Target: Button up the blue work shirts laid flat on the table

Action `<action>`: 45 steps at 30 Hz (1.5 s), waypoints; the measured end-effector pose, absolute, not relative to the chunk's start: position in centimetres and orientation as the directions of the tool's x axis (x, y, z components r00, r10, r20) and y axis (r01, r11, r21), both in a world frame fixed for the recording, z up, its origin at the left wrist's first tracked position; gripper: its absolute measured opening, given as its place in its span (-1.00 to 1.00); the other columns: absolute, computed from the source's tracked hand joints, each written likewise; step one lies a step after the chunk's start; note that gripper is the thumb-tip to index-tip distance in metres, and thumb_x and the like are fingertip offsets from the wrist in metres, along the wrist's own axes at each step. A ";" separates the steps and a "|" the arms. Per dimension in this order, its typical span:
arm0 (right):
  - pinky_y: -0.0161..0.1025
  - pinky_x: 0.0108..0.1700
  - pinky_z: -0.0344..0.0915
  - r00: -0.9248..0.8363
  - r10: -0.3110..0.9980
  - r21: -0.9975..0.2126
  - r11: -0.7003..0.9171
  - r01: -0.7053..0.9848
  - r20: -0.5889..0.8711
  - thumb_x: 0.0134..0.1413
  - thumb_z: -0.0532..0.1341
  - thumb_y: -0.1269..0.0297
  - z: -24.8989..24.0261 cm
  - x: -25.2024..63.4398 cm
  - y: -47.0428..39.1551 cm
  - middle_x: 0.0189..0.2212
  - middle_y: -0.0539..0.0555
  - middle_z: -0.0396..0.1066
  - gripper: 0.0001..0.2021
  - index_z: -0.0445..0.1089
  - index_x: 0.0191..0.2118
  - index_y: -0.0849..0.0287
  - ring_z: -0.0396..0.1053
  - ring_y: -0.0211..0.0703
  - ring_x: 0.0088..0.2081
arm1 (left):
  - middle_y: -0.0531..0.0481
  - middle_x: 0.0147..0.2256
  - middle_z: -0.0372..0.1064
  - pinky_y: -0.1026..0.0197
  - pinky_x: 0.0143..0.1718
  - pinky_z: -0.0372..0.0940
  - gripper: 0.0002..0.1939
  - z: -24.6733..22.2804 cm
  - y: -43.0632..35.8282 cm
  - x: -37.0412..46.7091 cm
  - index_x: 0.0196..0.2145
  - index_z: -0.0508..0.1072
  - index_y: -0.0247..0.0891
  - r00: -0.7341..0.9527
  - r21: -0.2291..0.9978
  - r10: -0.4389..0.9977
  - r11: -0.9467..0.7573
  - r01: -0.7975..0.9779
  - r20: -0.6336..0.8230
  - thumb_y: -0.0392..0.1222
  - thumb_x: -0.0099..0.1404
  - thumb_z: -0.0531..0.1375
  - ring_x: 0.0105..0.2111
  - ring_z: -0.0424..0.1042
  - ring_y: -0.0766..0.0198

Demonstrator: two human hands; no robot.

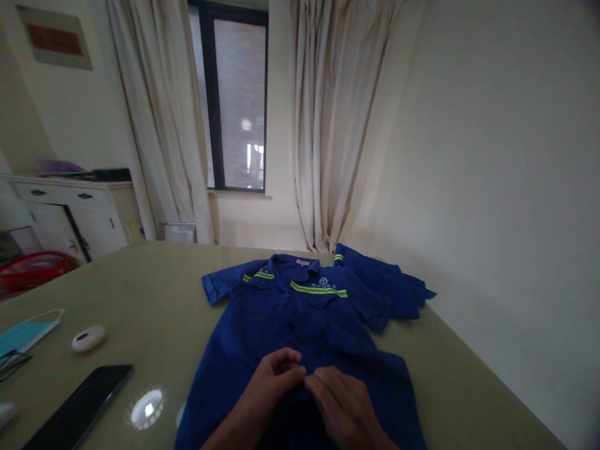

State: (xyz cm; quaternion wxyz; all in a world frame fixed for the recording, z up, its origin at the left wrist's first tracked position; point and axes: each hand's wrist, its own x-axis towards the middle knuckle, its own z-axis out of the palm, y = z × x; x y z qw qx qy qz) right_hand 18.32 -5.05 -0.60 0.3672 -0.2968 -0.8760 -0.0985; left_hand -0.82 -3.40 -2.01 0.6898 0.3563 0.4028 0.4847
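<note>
A blue short-sleeved shirt with yellow-green stripes lies front up on the table, its collar pointing away from me. Both of my hands meet over the lower middle of its front. My left hand has its thumb and fingers closed in a pinch on the shirt's front edge. Right beside it, my right hand has its fingers bent and pressed together on the same cloth. The exact bit between the fingertips is hidden.
Another blue garment lies behind the shirt's right side, near the wall. On the left of the table are a black phone, a white round case, a blue mask and dark-framed glasses.
</note>
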 end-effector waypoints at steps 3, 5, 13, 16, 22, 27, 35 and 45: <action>-0.28 -0.25 0.41 -0.592 0.409 -0.028 0.837 0.546 0.695 0.40 0.04 0.46 -0.5 18.3 -5.0 -0.30 0.07 0.55 -0.72 0.43 0.04 0.13 0.51 -0.18 -0.33 | 0.02 -0.33 0.51 0.26 -0.15 0.28 -0.43 -1.5 -3.9 -1.0 -0.19 0.52 -0.29 0.225 0.852 0.942 0.323 -0.411 -0.249 -0.03 -0.12 0.56 -0.30 0.47 0.28; -0.28 -0.21 0.42 -0.588 0.412 -0.064 0.851 0.522 0.696 0.40 0.04 0.44 -0.5 17.9 -4.9 -0.28 0.07 0.56 -0.72 0.45 0.03 0.10 0.51 -0.17 -0.29 | -0.01 -0.28 0.52 0.24 -0.10 0.29 -0.38 -1.5 -3.8 -1.2 -0.17 0.52 -0.29 0.193 0.849 0.941 0.334 -0.409 -0.277 0.01 -0.15 0.57 -0.24 0.47 0.26; -0.34 -0.39 0.37 -0.089 0.933 -0.800 0.346 0.490 0.349 0.21 0.33 0.16 -1.5 15.5 -4.6 -0.43 0.01 0.52 -0.85 0.48 -0.28 0.13 0.48 -0.17 -0.42 | 0.11 -0.45 0.41 0.29 -0.31 0.22 -0.44 -1.6 -2.4 -0.9 -0.33 0.44 -0.23 0.065 0.965 0.996 0.078 -0.249 -0.064 0.20 -0.11 0.50 -0.38 0.40 0.30; -0.32 -0.34 0.35 -0.119 0.896 -0.737 0.422 0.529 0.427 0.29 0.24 0.19 -1.7 15.3 -4.8 -0.41 0.02 0.49 -0.84 0.47 -0.30 0.10 0.46 -0.17 -0.39 | 0.09 -0.45 0.42 0.27 -0.30 0.24 -0.43 -1.9 -2.5 -0.6 -0.33 0.44 -0.23 0.012 0.964 0.997 0.083 -0.251 -0.082 0.20 -0.13 0.50 -0.38 0.42 0.27; -0.25 -0.21 0.35 -0.224 0.855 -0.693 0.513 0.507 0.468 0.30 0.19 0.21 -1.5 15.9 -4.5 -0.34 0.05 0.50 -0.84 0.50 -0.24 0.09 0.46 -0.12 -0.28 | 0.07 -0.44 0.44 0.24 -0.31 0.26 -0.41 -2.4 -2.6 -0.8 -0.23 0.48 -0.24 0.059 0.938 0.969 0.246 -0.243 -0.239 0.21 -0.08 0.46 -0.41 0.41 0.25; -0.30 -0.28 0.34 -0.261 0.965 -0.948 0.110 0.298 0.030 0.05 0.37 0.13 0.1 19.0 -3.6 -0.40 -0.01 0.49 -0.79 0.52 -0.27 0.16 0.44 -0.15 -0.33 | 0.06 -0.29 0.44 0.25 -0.22 0.26 -0.56 -1.1 -3.2 -2.4 -0.13 0.49 -0.23 0.311 0.997 0.948 0.057 0.060 -0.073 -0.06 0.04 0.42 -0.26 0.39 0.23; -0.39 -0.39 0.23 -0.438 0.883 -0.948 -0.023 0.317 -0.168 0.04 0.36 0.17 1.9 21.8 -4.1 -0.43 -0.06 0.44 -0.82 0.54 -0.24 0.10 0.32 -0.27 -0.41 | 0.06 -0.14 0.49 0.25 -0.12 0.22 -0.48 2.3 -5.6 -3.4 -0.10 0.54 -0.03 0.560 0.786 0.822 -0.411 0.462 0.101 -0.49 0.03 0.15 -0.15 0.42 0.19; -0.27 -0.14 0.35 -0.478 0.874 -0.936 0.235 0.264 0.085 -0.13 0.48 0.28 4.3 20.7 -5.3 -0.17 -0.01 0.48 -0.53 0.48 -0.02 0.04 0.41 -0.14 -0.17 | -0.02 -0.36 0.54 0.18 -0.20 0.27 -0.86 0.7 -5.1 -2.4 -0.17 0.58 -0.08 0.547 0.447 0.717 -0.697 0.560 0.433 -0.23 0.38 0.21 -0.34 0.48 0.17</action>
